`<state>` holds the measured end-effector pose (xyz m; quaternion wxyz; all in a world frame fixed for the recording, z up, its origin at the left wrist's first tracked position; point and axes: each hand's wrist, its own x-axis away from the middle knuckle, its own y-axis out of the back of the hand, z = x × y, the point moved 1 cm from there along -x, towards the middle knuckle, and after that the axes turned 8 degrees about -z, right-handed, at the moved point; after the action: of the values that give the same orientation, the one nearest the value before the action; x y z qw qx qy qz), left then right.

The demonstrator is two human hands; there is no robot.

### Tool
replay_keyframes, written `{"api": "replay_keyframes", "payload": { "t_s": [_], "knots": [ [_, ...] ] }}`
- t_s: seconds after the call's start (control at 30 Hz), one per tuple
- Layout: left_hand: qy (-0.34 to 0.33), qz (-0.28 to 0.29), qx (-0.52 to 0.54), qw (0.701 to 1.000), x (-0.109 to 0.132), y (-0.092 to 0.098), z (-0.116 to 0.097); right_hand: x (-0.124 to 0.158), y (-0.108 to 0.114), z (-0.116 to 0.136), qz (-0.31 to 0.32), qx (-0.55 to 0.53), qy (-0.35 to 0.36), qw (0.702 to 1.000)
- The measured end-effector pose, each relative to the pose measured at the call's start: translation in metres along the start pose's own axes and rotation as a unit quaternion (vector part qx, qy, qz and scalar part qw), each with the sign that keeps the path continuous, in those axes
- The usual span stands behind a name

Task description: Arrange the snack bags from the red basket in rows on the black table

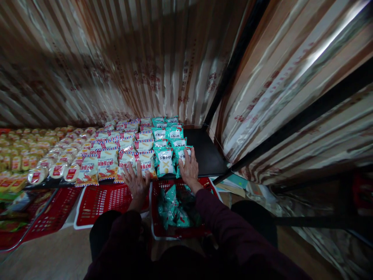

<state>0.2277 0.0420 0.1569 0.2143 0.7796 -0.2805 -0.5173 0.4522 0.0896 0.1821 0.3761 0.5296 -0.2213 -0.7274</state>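
My left hand lies with its fingers spread over the front white snack bags, which have red and blue trim. On the front right teal snack bag rests my right hand, its fingers stretched out and apart. Beside it stands another teal bag, with more in two rows running back along the black shelf. Below my hands, a red basket holds several loose teal bags, partly covered by my right forearm.
Round white-wrapped snacks and yellow packs line the shelf's left side. Another red basket sits under its front edge, and a red shopping basket with packets is further left. Black posts and draped printed sheeting enclose the back and right.
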Motion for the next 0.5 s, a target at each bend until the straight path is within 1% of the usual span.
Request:
{"api": "replay_keyframes", "payload": {
  "t_s": [0.17, 0.37, 0.5],
  "knots": [
    [0.006, 0.006, 0.004, 1.0, 0.0002, -0.0004, -0.0003, 0.0, -0.002, -0.0006, -0.002, 0.008, -0.004, 1.0],
    [0.004, -0.002, 0.005, 1.0, -0.0006, 0.0009, -0.001, -0.0023, -0.0088, -0.0022, -0.007, 0.005, -0.001, 1.0],
    [0.002, -0.009, -0.001, 1.0, 0.0009, -0.0011, 0.0009, -0.0016, -0.009, -0.0015, -0.013, -0.003, -0.003, 1.0]
  ]
}}
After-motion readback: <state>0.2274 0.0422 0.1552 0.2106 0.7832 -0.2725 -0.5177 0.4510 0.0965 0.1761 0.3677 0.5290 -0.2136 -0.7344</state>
